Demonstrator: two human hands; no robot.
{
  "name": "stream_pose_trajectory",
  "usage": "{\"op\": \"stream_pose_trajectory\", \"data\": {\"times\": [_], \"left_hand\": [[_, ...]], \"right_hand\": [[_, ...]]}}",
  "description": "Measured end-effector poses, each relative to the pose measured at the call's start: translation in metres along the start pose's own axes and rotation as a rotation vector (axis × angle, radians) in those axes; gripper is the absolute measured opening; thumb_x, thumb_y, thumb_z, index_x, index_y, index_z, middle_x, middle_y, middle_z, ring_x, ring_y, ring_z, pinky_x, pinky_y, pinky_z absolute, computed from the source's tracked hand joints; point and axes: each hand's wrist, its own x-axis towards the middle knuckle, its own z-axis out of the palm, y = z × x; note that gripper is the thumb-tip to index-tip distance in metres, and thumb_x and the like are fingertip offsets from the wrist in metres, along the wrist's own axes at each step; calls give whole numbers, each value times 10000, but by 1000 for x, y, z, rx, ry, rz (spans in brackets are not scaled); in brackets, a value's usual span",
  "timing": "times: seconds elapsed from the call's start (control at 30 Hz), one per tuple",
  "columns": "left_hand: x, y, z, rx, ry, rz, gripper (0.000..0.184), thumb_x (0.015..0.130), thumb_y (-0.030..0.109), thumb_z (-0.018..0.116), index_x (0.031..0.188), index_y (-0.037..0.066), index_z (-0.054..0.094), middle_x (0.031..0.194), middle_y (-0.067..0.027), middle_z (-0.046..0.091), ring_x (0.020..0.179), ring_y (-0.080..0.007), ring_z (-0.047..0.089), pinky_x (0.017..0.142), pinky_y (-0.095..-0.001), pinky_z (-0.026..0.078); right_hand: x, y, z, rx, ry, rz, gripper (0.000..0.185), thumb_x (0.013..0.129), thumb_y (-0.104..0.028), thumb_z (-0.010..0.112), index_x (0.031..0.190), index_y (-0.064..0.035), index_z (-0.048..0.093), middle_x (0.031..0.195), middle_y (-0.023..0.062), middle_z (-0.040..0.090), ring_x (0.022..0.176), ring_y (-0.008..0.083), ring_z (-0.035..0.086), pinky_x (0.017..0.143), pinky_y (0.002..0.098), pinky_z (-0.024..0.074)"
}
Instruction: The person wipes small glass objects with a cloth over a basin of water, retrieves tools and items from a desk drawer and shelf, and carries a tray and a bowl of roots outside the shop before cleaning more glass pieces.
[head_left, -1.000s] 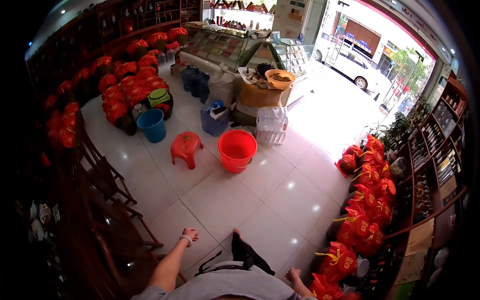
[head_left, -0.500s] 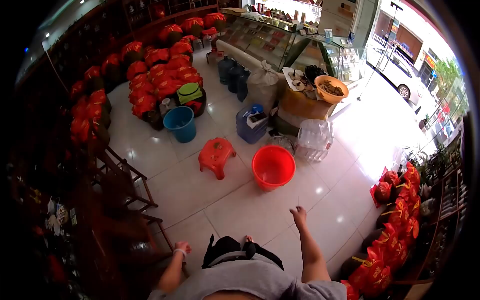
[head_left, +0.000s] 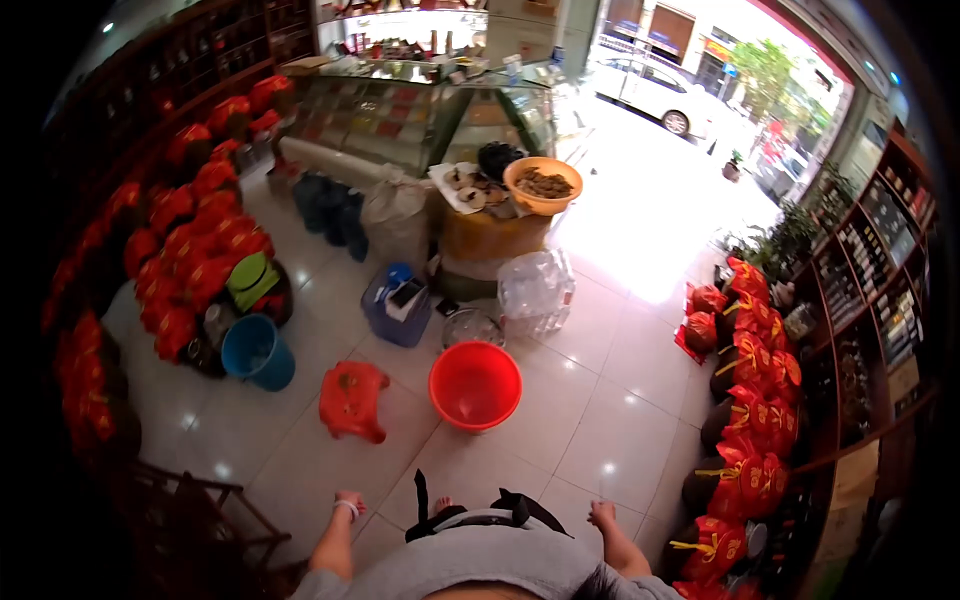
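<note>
Low on the left, my left hand [head_left: 349, 501], with a pale band at the wrist, hangs over the tiled floor with its fingers curled; whether it holds anything is too small to tell. My right hand [head_left: 601, 514] hangs at the lower right, its fingers small and unclear, touching no object that I can see. Ahead of me, a red bucket [head_left: 474, 388] stands on the floor. Left of it is a red plastic stool [head_left: 353, 399], the object nearest my left hand. A blue bucket [head_left: 258, 354] stands farther left.
Red-covered jars [head_left: 745, 485] line the right side by a shelf [head_left: 850, 300]; more jars [head_left: 185, 270] fill the left. Behind the red bucket are a blue water jug [head_left: 396, 310], wrapped bottles [head_left: 537, 290] and an orange basin [head_left: 543, 186]. Wooden chairs [head_left: 215, 515] stand lower left.
The red bucket and stool appear lower and nearer to me. The view has swung right, then back left. My right hand reached forward half a second ago and is now lower, nearer my body.
</note>
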Motion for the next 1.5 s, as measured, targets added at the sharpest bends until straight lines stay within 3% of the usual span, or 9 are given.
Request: {"op": "stream_pose_trajectory", "data": {"times": [0.13, 0.27, 0.43, 0.53, 0.6, 0.67, 0.97, 1.3, 1.5], "left_hand": [[3, 152, 63, 299, -10, 319, 50, 691, 72, 528, 716, 38, 502, 560, -96, 517, 408, -210, 515, 341, -340, 415], [-16, 241, 172, 358, -107, 338, 85, 712, 109, 555, 765, 61, 508, 596, -82, 525, 451, -191, 530, 368, -309, 422], [-37, 259, 329, 313, -394, 282, 107, 715, 97, 588, 796, 64, 525, 640, -69, 576, 476, -164, 565, 363, -264, 417], [-97, 267, 393, 586, -404, 278, 140, 718, 82, 593, 838, 24, 552, 668, -84, 588, 540, -182, 588, 446, -283, 475], [-80, 270, 432, 554, -446, 366, 142, 721, 72, 589, 842, 3, 557, 688, -92, 592, 558, -185, 589, 475, -290, 486], [-86, 268, 443, 485, -497, 418, 141, 728, 47, 578, 836, -43, 566, 714, -112, 597, 591, -188, 588, 525, -299, 502], [-94, 358, 523, 498, -135, 158, 204, 720, 82, 600, 875, -44, 558, 766, -148, 584, 608, -205, 583, 455, -308, 486], [-55, 509, 768, 117, -417, 146, 203, 716, 241, 615, 794, 69, 538, 676, -66, 548, 598, -205, 586, 503, -347, 468], [-111, 635, 857, -185, -550, 199, 452, 690, 289, 664, 1028, 69, 458, 908, -105, 516, 735, -254, 577, 599, -387, 489]], "right_hand": [[-15, 34, -25, 387, 171, 304, 236, 762, -207, 485, 755, 28, 510, 604, 126, 555, 449, 234, 561, 366, 334, 448], [-6, 28, -19, 489, 163, 348, 237, 760, -194, 478, 762, 42, 498, 627, 130, 563, 445, 222, 565, 358, 321, 451], [52, 5, -41, 524, 183, 371, 243, 751, -218, 495, 722, 22, 510, 587, 116, 554, 444, 215, 568, 349, 316, 440], [102, -22, -88, 503, 224, 405, 249, 745, -225, 499, 648, 3, 518, 530, 98, 537, 431, 205, 565, 346, 311, 430], [152, -45, -122, 378, 191, 350, 243, 740, -214, 488, 612, -9, 512, 529, 89, 537, 423, 191, 556, 342, 305, 420], [214, -40, -141, 362, 242, -4, 266, 758, -264, 473, 687, -9, 493, 521, 91, 510, 405, 193, 527, 309, 283, 373], [358, -222, -225, 577, 215, 96, 240, 775, -262, 454, 745, -35, 526, 586, 115, 571, 410, 178, 526, 309, 252, 364], [448, -278, -321, 649, 170, 296, 300, 809, -233, 439, 1002, -9, 393, 827, 153, 530, 610, 289, 576, 461, 407, 485], [523, -326, -345, 664, 75, 500, 317, 819, -212, 421, 1089, -65, 343, 928, 165, 489, 661, 314, 557, 514, 461, 492]]}}
